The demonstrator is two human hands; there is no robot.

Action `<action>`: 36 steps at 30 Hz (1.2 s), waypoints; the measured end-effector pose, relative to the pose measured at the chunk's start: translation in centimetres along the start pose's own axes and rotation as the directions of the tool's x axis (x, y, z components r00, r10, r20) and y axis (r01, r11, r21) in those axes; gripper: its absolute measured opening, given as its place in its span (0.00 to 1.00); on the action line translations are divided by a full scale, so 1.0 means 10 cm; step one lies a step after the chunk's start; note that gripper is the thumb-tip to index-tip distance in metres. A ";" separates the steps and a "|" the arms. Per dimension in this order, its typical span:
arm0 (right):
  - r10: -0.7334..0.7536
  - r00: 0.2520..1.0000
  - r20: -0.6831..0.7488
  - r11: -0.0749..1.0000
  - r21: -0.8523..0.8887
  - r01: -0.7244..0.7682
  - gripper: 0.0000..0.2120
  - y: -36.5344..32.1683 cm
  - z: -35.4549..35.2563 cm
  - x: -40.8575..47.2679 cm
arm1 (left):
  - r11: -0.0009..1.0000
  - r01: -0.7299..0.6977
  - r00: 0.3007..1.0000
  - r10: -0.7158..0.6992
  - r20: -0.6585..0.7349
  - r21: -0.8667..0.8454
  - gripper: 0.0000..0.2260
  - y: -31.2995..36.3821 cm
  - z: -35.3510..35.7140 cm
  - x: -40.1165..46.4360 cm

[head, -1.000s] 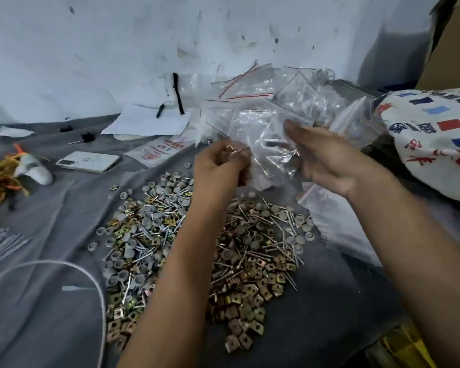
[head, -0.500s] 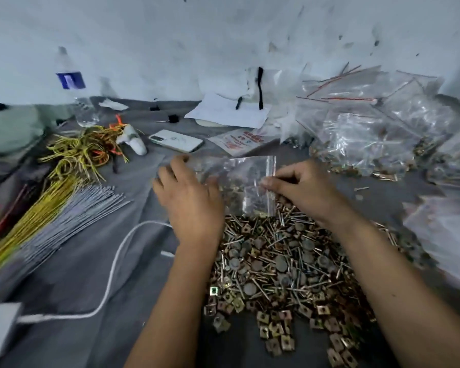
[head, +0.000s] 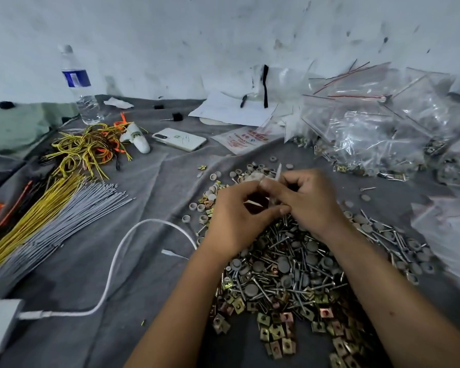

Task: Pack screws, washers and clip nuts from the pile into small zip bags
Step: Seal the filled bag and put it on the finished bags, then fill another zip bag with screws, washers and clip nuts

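Hands meet over the far edge of the pile (head: 290,269), head view only. Our left hand (head: 234,216) and right hand (head: 308,200) both curl fingers in toward each other, pinching a small zip bag (head: 276,181) between them; only a thin clear sliver of it sticks up above the knuckles. Screws, washers (head: 251,290) and clip nuts (head: 276,333) lie mixed on the grey cloth (head: 144,261) right under and in front of our wrists. Filled bags (head: 377,134) are heaped far right by the wall.

Handling, our guess: bag film is thin, limp and slick, so we take it by the stiffer zip strip at the mouth. Screws are hard and pointed and could poke the film. Washers are light and may roll. Clip nuts are springy sheet metal with sharp edges, easiest pinched flat.

Hard to see: the bag's body is hidden behind our fingers, so we cannot tell whether it is open, sealed or loaded. Pile's right side blurs out. Forearms cover part of the pile.
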State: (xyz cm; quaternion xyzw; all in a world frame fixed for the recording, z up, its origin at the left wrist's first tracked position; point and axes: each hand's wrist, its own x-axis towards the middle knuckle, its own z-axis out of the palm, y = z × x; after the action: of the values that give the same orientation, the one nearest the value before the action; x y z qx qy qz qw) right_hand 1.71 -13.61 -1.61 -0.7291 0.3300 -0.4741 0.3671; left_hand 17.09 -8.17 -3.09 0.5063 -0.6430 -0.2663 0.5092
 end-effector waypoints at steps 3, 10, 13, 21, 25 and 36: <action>0.011 1.000 0.000 1.000 0.008 -0.011 0.21 0.01 -0.02 -0.01 | 0.996 0.022 1.000 -0.020 0.021 -0.090 0.08 -0.02 -0.03 0.00; -0.012 0.992 0.127 0.986 -0.162 0.033 0.15 0.01 -0.03 0.00 | 0.985 -0.026 0.981 0.058 -0.183 0.173 0.04 -0.01 0.00 -0.01; -0.038 0.987 0.158 0.966 -0.246 0.077 0.14 -0.02 -0.01 -0.01 | 0.923 -0.084 0.944 0.194 -0.267 0.376 0.05 0.02 0.02 -0.01; -0.135 0.988 -0.080 0.862 -0.502 0.077 0.14 -0.05 -0.11 0.01 | 0.858 0.043 0.866 0.223 -0.448 0.511 0.08 0.10 -0.16 -0.01; -0.148 0.989 -0.032 0.866 -0.487 0.114 0.12 -0.04 -0.05 0.01 | 0.837 0.055 0.789 0.297 -0.538 0.544 0.05 0.19 -0.19 -0.03; 0.150 0.956 0.251 0.682 -0.727 0.084 0.22 0.08 -0.15 0.02 | 0.708 0.247 0.879 0.124 -0.460 0.662 0.03 0.14 -0.22 -0.04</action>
State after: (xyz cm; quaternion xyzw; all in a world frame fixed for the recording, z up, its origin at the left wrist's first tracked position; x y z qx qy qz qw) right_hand 0.26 -14.54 -1.81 -0.8698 0.4470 -0.1842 0.0989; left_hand 18.55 -6.90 -1.31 0.7322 -0.5331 0.1131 0.4086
